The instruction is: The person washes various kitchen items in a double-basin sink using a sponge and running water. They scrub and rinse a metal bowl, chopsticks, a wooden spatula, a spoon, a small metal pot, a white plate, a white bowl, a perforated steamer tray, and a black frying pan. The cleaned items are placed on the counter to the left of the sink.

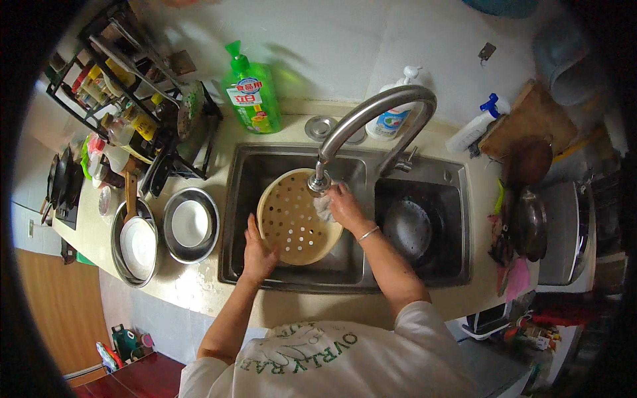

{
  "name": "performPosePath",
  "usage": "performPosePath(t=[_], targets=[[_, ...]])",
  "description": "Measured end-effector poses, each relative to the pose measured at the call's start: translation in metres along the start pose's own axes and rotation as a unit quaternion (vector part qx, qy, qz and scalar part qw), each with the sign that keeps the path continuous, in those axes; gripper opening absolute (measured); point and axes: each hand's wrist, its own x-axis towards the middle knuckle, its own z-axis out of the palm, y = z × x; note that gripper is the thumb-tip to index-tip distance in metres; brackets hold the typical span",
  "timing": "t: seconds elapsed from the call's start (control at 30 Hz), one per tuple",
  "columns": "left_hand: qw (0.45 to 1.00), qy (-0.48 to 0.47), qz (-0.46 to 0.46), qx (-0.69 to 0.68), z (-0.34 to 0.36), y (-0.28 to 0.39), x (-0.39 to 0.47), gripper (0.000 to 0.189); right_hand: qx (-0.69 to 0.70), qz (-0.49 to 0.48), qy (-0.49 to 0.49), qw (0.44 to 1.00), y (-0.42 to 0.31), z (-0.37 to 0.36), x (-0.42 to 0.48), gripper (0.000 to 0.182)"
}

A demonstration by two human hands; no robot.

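Note:
A round beige perforated basket (286, 214) is tilted over the left basin of the stainless steel sink (359, 258). My left hand (259, 253) grips its lower left rim, with the thumb toward the inside. In my right hand (347, 206) is a whitish cloth (324, 208), bunched up against the basket's right side. Directly above the cloth hangs the spout of the curved metal faucet (378, 102). Whether water is running cannot be made out. A dark round pan (408, 226), wet inside, sits in the right basin.
Left of the sink stand a metal bowl (191, 253) with a white bowl (191, 224) inside and a pot (119, 248) holding another white bowl. Behind are a green dish soap bottle (251, 99), a white pump bottle (388, 119) and a spice rack (144, 119). A cutting board (532, 119) leans at right.

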Motion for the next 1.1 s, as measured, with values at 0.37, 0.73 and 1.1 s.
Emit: performPosePath(t=[0.37,0.73,1.1], targets=[[0.969,-0.110,0.219,0.017,-0.008,0.026,0.016,0.020,0.236,0.134,0.091,0.958,0.018,-0.012,0.015,0.023],[0.943,-0.136,-0.082,-0.291,0.034,0.001,0.058,0.024,0.702,0.194,0.218,0.649,-0.065,-0.006,-0.019,0.034],[0.969,-0.058,-0.040,-0.236,0.046,0.027,0.056,0.026,0.277,0.153,0.300,0.900,0.013,0.050,0.058,0.023]])
